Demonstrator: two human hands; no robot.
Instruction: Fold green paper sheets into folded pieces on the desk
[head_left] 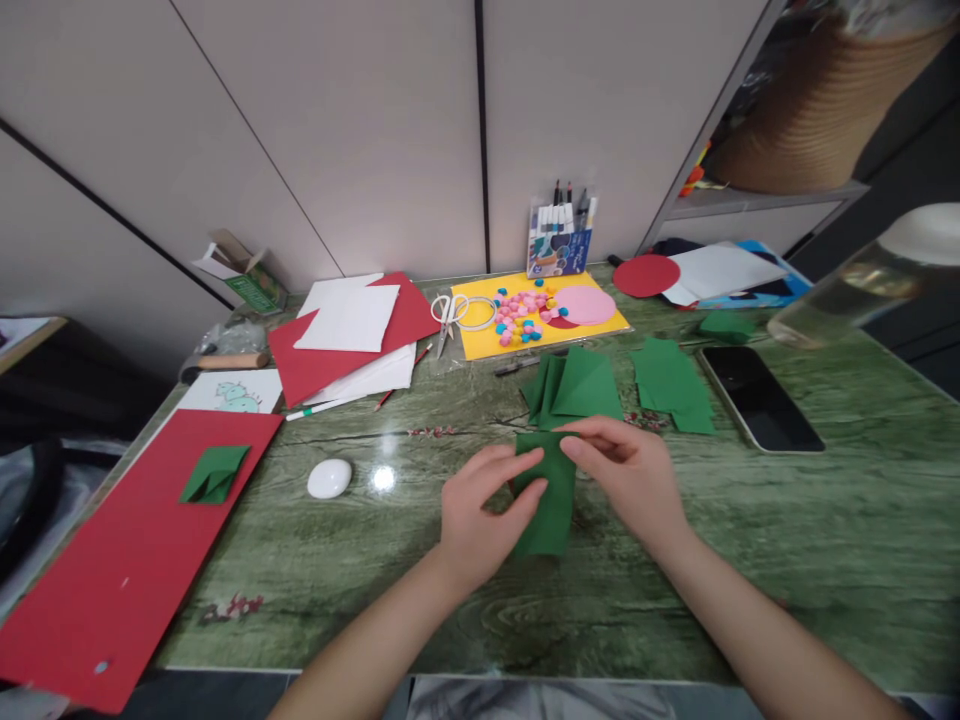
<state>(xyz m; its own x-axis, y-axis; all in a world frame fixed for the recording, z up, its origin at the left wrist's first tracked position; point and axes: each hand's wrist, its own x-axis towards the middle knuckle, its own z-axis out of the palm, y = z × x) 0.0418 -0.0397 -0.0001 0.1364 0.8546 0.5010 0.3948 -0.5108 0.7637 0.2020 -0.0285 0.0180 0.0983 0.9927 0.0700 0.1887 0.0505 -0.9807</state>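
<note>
Near the front middle of the table, both hands are on a sheet of green paper [547,510]. My left hand [484,515] lies at its left side, with thumb and fingers closed on that edge. At the top right corner, my right hand [626,480] pinches the paper between thumb and index finger. Just beyond them rests a stack of folded green paper [589,382]. To the right of that stack lie several loose green paper pieces [673,385]. A folded green paper piece [215,474] sits on a long red sheet [142,570] at the left.
White-handled scissors [447,318] and pink, yellow and blue bits [517,315] lie at the back, the bits on a yellow sheet [472,345]. A phone [761,398] and a clear bottle [847,285] are on the right. A white earbud case [330,479] lies left of my hands.
</note>
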